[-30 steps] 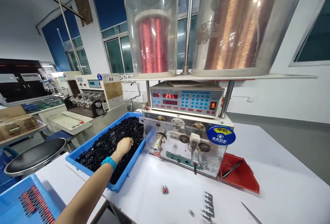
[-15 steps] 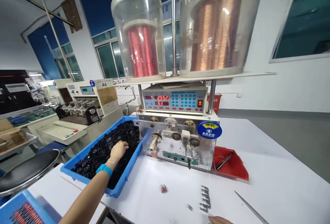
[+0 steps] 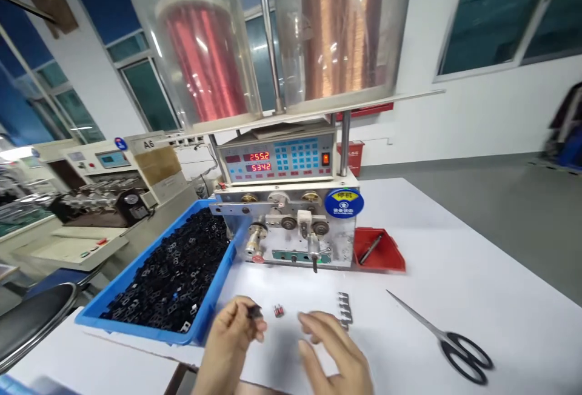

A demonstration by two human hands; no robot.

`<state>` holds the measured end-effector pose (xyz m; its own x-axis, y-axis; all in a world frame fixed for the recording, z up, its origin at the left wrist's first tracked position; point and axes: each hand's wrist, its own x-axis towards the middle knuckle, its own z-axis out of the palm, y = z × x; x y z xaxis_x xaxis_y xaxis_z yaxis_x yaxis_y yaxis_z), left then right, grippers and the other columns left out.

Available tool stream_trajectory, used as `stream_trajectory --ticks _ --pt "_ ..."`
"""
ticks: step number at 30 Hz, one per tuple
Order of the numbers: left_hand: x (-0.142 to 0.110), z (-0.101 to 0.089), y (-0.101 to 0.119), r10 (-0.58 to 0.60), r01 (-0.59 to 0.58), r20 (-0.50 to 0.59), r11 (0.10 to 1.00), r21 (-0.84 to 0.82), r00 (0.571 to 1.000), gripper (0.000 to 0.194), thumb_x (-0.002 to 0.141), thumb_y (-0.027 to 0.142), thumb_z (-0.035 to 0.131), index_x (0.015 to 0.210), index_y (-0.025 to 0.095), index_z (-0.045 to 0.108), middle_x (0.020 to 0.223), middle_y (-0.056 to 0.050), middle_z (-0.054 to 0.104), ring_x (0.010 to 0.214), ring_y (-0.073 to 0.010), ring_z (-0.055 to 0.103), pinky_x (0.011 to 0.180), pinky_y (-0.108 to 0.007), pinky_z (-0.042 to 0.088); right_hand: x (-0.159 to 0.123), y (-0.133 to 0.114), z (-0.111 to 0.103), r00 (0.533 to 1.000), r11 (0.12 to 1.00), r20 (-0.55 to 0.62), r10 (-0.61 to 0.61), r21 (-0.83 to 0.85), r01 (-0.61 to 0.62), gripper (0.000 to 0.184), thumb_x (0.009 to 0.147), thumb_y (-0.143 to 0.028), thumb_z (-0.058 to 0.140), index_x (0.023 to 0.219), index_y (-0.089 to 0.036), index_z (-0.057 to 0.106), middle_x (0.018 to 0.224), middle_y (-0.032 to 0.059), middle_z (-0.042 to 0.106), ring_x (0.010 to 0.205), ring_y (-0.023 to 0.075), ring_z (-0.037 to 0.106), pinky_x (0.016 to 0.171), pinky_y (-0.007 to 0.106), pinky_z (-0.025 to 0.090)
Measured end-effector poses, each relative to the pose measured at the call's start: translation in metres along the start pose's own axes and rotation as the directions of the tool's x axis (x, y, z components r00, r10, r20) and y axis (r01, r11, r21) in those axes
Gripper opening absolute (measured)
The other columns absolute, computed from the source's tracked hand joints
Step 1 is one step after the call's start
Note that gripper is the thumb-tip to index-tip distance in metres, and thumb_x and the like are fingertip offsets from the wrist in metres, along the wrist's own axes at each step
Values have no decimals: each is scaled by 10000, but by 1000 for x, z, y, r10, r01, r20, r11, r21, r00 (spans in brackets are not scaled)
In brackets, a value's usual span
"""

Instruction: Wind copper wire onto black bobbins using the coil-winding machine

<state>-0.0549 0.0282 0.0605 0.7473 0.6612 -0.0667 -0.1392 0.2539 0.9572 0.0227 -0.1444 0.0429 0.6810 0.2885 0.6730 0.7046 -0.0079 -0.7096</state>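
Observation:
My left hand (image 3: 234,331) pinches a small black plastic bobbin (image 3: 254,311) between thumb and fingers, above the white table. My right hand (image 3: 336,349) is beside it on the right, thumb and fingers apart with nothing between them. A small coil wound with red wire (image 3: 279,311) lies on the table just beyond the gap between my hands. Past my right fingers is a short row of dark flat pieces (image 3: 344,305), partly covered by that hand. To the left, a blue bin (image 3: 136,331) is heaped with black plastic parts (image 3: 168,274).
A coil winding machine (image 3: 291,240) with lit red digits stands behind, under clear covers over red (image 3: 204,59) and copper wire spools (image 3: 339,37). Right of it is a red tray (image 3: 391,255) holding a pen-like tool. Black-handled scissors (image 3: 443,334) lie at the right.
My left hand has come out of the blue bin to the table front with a black bobbin. My right hand has risen further into view. The camera view has turned right.

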Motion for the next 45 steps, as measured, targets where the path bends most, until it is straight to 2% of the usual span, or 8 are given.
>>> stream_trajectory --ticks 4,12,24,30,32,37,42,45 --pt "-32 40 -15 -56 69 131 993 -94 990 362 600 521 748 649 180 637 562 14 601 503 -94 539 541 -212 469 19 -28 8 998 991 37 -51 123 46 202 872 -299 487 979 -223 641 830 51 643 644 134 609 560 227 538" --pt "-42 57 -22 -3 4 -15 995 96 1000 415 549 565 750 729 194 704 746 -65 733 725 -250 676 710 -345 554 11 -20 -2 980 997 -185 -78 -11 77 158 818 -170 572 956 -216 634 875 63 697 750 176 669 654 272 579" --pt "-29 64 -17 43 -49 57 992 118 997 316 543 409 802 712 175 671 665 -51 720 630 -187 653 604 -270 535 16 -3 -13 981 981 57 -183 75 179 168 800 -95 573 897 -215 638 810 46 661 710 151 611 610 266 553" --pt "6 60 -13 45 -76 136 970 230 990 298 608 366 760 814 172 665 800 -68 725 754 -201 669 728 -294 532 39 55 -5 965 963 -43 259 87 -255 336 905 -335 446 1173 -196 594 1090 110 662 932 208 638 752 352 559" --pt "14 66 -13 60 -115 185 946 304 981 293 655 343 726 885 171 670 815 -63 721 756 -194 666 712 -276 525 57 65 -4 964 964 -76 256 88 -250 396 915 -351 418 1256 -190 536 1202 123 609 1069 229 578 863 409 513" --pt "22 87 -5 148 -303 348 841 449 926 267 756 313 618 981 190 695 872 -56 727 784 -204 666 706 -269 523 99 55 -7 989 1000 149 -1 -7 2 339 895 -277 413 1156 -263 627 1222 48 603 1152 245 458 968 486 401" --pt "25 98 5 232 -440 409 715 544 883 266 796 280 564 1011 231 712 830 -38 731 749 -199 652 685 -265 511 118 46 -10 933 996 359 -11 -78 42 365 888 -235 363 1017 -225 704 1134 45 648 1153 261 418 972 496 365" --pt "25 100 -1 231 -418 385 741 525 893 250 788 283 575 982 223 721 833 -37 734 736 -200 657 674 -269 520 120 49 -10 922 996 386 -19 -72 50 374 902 -250 345 1008 -221 703 1136 39 645 1159 252 419 989 474 347"
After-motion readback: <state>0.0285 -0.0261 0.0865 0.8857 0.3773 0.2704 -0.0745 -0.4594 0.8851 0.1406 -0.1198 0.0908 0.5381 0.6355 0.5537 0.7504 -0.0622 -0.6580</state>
